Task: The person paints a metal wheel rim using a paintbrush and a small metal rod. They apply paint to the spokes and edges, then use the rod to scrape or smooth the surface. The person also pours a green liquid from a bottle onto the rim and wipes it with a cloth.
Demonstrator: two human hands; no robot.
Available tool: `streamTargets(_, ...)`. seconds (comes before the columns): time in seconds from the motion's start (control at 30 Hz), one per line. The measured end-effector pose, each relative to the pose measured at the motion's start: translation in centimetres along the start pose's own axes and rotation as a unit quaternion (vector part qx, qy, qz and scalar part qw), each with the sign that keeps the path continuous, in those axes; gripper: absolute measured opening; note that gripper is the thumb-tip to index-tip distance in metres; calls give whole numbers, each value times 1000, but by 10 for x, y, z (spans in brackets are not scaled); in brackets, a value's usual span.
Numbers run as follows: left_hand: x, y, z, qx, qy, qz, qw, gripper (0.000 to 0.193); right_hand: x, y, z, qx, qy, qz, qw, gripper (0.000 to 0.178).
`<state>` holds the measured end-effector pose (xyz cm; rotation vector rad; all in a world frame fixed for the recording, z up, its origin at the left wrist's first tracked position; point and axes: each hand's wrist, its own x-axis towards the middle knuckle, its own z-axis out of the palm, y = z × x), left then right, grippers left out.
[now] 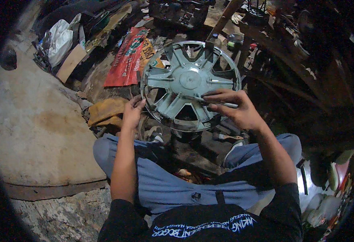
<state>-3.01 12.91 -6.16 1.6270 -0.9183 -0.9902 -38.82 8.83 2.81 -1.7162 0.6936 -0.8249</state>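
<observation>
A round, spoked wheel cover (191,77), pale grey-green, lies face up in front of me above a dark support. At its lower left edge, my left hand (133,111) has thumb and fingers closed on the rim. My right hand (235,107) is over the cover's lower right part, gripping a slim tool (230,105) with a pale handle. The tool reaches left toward the spokes below the hub; its tip is too small to tell apart.
Between my legs and the wheel cover, a flat paintbrush (227,136) lies at the right. A yellow-brown cloth (106,112) is by my left knee. Beyond are a red printed sheet (126,58) and cluttered scrap. A pale slab (39,121) extends at left; dark planks (294,72) fill the right.
</observation>
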Motion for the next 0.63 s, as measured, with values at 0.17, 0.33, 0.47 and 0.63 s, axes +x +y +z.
streamTargets(0.17,-15,7,4,38,31,-27,998,43,21,21,23,-14,-106,-30,994,31)
streamTargets(0.33,-10,6,5,25,13,-17,999,42,38,32,36,-57,-125,-7,991,36)
streamTargets(0.47,-14,6,8,-11,15,-20,1000,37,49,35,43,-94,-121,26,988,37)
streamTargets(0.63,-17,8,9,-17,14,-15,1000,33,59,34,50,-93,-230,-2,969,35)
